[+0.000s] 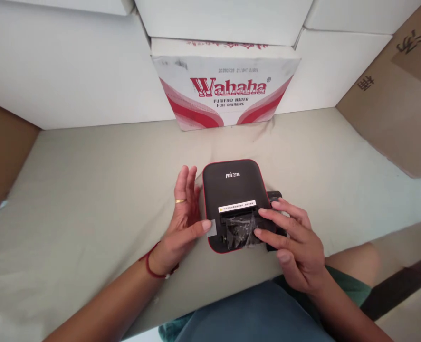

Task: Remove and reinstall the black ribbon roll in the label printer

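A black, red-edged device (232, 190), rounded like a small portable printer, lies flat on the covered table. It bears a white logo, and a white warning label (237, 206) runs above a slot-like recess. Clear, wrinkled plastic film (239, 232) covers the recess. My left hand (184, 218) is open at the device's left side, its thumb tip on a small grey square (212, 228) there. My right hand (296, 237) is open over the right side, fingers outstretched, with fingertips at the film and the recess's edge. Under those fingers, a black part (273, 195) is mostly hidden.
A Wahaha water carton (232, 95) stands beyond the device, with white boxes (89, 71) beside and above it. Brown cardboard (399, 95) leans at the right, and more brown cardboard (4, 152) stands at the left. A pale cloth (100, 175) covers the table.
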Motion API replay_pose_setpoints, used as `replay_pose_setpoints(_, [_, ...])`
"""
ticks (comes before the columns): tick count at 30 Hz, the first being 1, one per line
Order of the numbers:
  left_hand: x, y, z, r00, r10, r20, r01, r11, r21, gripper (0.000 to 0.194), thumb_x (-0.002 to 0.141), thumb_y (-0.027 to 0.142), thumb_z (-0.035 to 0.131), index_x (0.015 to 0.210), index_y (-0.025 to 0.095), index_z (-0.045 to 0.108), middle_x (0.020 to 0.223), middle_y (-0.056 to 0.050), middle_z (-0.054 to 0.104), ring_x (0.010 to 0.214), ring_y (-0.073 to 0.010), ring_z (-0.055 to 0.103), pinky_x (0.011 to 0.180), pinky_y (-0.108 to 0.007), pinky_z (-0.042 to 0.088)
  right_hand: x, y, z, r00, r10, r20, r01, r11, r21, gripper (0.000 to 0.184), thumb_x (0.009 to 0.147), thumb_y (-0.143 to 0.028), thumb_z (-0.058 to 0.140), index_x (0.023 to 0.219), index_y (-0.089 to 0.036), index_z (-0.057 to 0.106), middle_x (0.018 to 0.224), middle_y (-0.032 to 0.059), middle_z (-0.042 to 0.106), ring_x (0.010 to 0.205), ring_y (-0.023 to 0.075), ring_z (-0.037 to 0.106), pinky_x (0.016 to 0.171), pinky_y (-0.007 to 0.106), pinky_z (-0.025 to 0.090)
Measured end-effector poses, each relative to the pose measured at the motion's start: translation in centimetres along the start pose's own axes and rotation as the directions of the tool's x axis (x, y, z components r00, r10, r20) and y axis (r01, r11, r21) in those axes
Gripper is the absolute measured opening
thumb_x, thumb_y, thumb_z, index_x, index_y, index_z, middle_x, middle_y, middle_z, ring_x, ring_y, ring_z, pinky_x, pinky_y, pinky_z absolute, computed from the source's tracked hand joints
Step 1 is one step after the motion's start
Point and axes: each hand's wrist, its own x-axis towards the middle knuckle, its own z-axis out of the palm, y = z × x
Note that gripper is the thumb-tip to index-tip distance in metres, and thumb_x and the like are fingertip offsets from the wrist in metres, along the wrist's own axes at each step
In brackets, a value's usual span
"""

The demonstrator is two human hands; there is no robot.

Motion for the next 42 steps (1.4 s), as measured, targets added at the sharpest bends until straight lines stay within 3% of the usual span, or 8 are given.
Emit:
replay_pose_setpoints(4, [0.1, -0.6, -0.7, 0.998, -0.014, 0.063, 0.015, 1.000, -0.015, 0.116, 0.109, 0.075, 0.075, 0.191, 0.057, -0.005, 0.208, 0.002, 0.001, 0.194, -0.0299, 0.016, 0.152, -0.058, 0.041, -0.7, -0.1, 0.1, 0.994, -0.103, -0.018, 0.102, 0.993, -0.065, 0.049, 0.121, -0.038, 0.058, 0.165, -0.026, 0.077, 0.142, 0.0076, 0.092, 0.146, 0.0314, 0.076, 0.125, 0.055, 0.069])
replay_pose_setpoints(13, [-0.2, -1.1, 0.2, 0.996, -0.062, 0.070, 0.076, 0.974, -0.214, 0.120, 0.106, 0.065, 0.086, 0.192, 0.057, 0.003, 0.208, 0.002, -0.006, 0.194, -0.0374, -0.007, 0.157, -0.070, 0.003, 1.2, -0.1, -0.4, 0.977, -0.209, 0.033, 0.209, 0.978, -0.016, 0.034, 0.118, -0.029, 0.061, 0.135, -0.012, 0.085, 0.126, 0.0153, 0.095, 0.128, 0.0294, 0.089, 0.115, 0.048, 0.075])
replay_pose_setpoints(21, [0.5, -1.7, 0.2, 0.993, -0.072, 0.092, 0.095, 0.954, -0.285, 0.120, 0.101, 0.069, 0.089, 0.192, 0.057, 0.011, 0.208, -0.001, 0.010, 0.194, -0.0402, 0.010, 0.157, -0.071, 0.017, 8.6, -0.2, -2.3, 0.971, 0.115, 0.210, -0.108, 0.993, -0.045, 0.025, 0.120, -0.025, 0.064, 0.115, -0.024, 0.088, 0.118, 0.0057, 0.095, 0.101, 0.0206, 0.092, 0.091, 0.030, 0.072])
replay_pose_setpoints(23, [0.6, -1.8, 0.2, 0.993, -0.068, 0.093, 0.094, 0.948, -0.304, 0.118, 0.101, 0.067, 0.090, 0.191, 0.057, 0.014, 0.207, -0.002, 0.015, 0.193, -0.0403, 0.014, 0.156, -0.070, 0.022, 11.3, -0.2, -1.4, 0.898, 0.239, 0.370, -0.172, 0.963, -0.206, 0.025, 0.119, -0.024, 0.065, 0.116, -0.025, 0.090, 0.118, 0.0048, 0.095, 0.100, 0.0224, 0.091, 0.088, 0.032, 0.069])
replay_pose_setpoints(29, [0.9, -2.4, 0.7, 0.998, -0.050, 0.039, 0.061, 0.927, -0.370, 0.105, 0.103, 0.071, 0.085, 0.189, 0.055, 0.026, 0.204, -0.003, 0.026, 0.191, -0.0382, 0.025, 0.155, -0.068, 0.028, 17.2, -2.0, 2.3, 0.513, 0.596, 0.618, -0.027, 0.731, -0.682, 0.033, 0.115, -0.016, 0.060, 0.132, -0.022, 0.088, 0.135, 0.0156, 0.091, 0.123, 0.0375, 0.088, 0.090, 0.042, 0.064])
replay_pose_setpoints(34, [1.6, -2.9, 1.6, 0.967, -0.185, -0.176, 0.113, 0.928, -0.356, 0.072, 0.113, 0.068, 0.070, 0.177, 0.043, 0.048, 0.193, -0.008, 0.046, 0.181, -0.0312, 0.044, 0.152, -0.058, 0.035, 18.1, -2.3, 3.3, 0.436, 0.583, 0.686, 0.064, 0.740, -0.670, 0.037, 0.113, -0.015, 0.061, 0.140, -0.022, 0.085, 0.140, 0.0178, 0.089, 0.128, 0.0407, 0.086, 0.094, 0.044, 0.064])
replay_pose_setpoints(38, [2.2, -2.3, 2.0, 0.897, -0.277, -0.344, 0.117, 0.901, -0.419, 0.038, 0.112, 0.051, 0.070, 0.144, 0.030, 0.070, 0.142, -0.009, 0.077, 0.122, -0.0219, 0.077, 0.106, -0.038, 0.067, 16.9, -2.4, 0.4, 0.496, 0.512, 0.702, -0.027, 0.816, -0.577, 0.039, 0.112, -0.020, 0.065, 0.147, -0.022, 0.082, 0.140, 0.0149, 0.090, 0.123, 0.0374, 0.086, 0.097, 0.043, 0.065])
replay_pose_setpoints(42, [2.4, -1.4, 1.8, 0.891, -0.301, -0.339, 0.127, 0.883, -0.452, 0.003, 0.099, 0.028, 0.069, 0.100, 0.025, 0.068, 0.090, 0.001, 0.066, 0.071, -0.0143, 0.055, 0.063, -0.027, 0.047, 13.9, -1.8, -7.4, 0.732, 0.288, 0.618, -0.169, 0.955, -0.245, 0.044, 0.119, -0.045, 0.062, 0.155, -0.029, 0.080, 0.146, 0.0102, 0.089, 0.122, 0.0299, 0.087, 0.105, 0.040, 0.069])
